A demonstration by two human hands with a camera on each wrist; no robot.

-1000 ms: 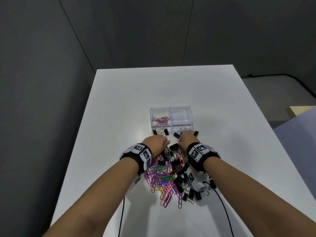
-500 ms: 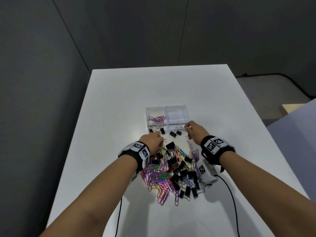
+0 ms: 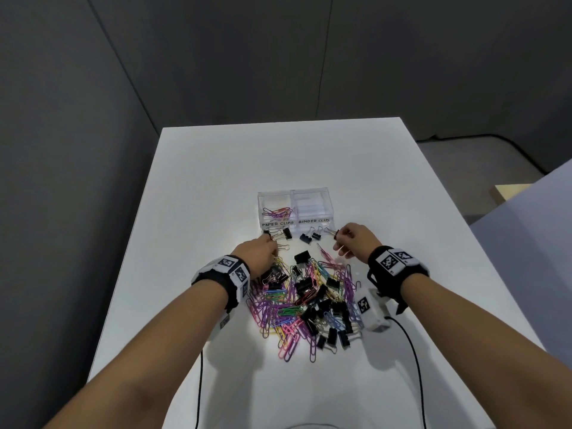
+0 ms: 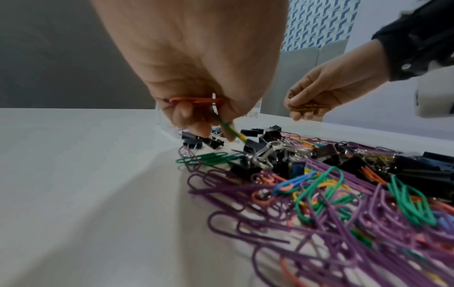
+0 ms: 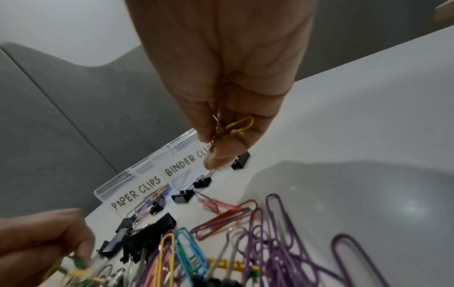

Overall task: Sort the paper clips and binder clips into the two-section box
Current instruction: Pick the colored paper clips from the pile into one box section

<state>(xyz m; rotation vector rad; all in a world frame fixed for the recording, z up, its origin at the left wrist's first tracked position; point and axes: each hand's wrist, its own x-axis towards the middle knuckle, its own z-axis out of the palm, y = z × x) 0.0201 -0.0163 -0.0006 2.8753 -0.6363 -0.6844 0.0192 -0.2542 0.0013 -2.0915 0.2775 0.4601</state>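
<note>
Clips are the whole business here, and most are still unsorted. The box [image 3: 295, 209] sits on the table [image 3: 402, 212] just beyond both hands; its near wall reads PAPER CLIPS on the left section, BINDER CLIPS on the right. A few paper clips [image 3: 277, 212] lie in the left section; the right one looks bare. The pile [image 3: 305, 300], paper and binder clips tangled together, spreads behind the knuckles toward the person, with stray binder clips [image 3: 310, 236] between fingers and box. So I'd judge the job barely begun.

The left hand [image 3: 258, 253] pinches an orange clip [image 4: 196, 101] with a green-yellow one hanging below it. The right hand [image 3: 354, 239] is curled round a gold clip [image 5: 239, 125], with a darker one seemingly tucked alongside.

From overhead, neither held clip's colour is clear, though a binder clip shows at the right fingertips; whether it is held I cannot tell. The wrist views show the grips close up, but only the overhead view shows both sections from above.
</note>
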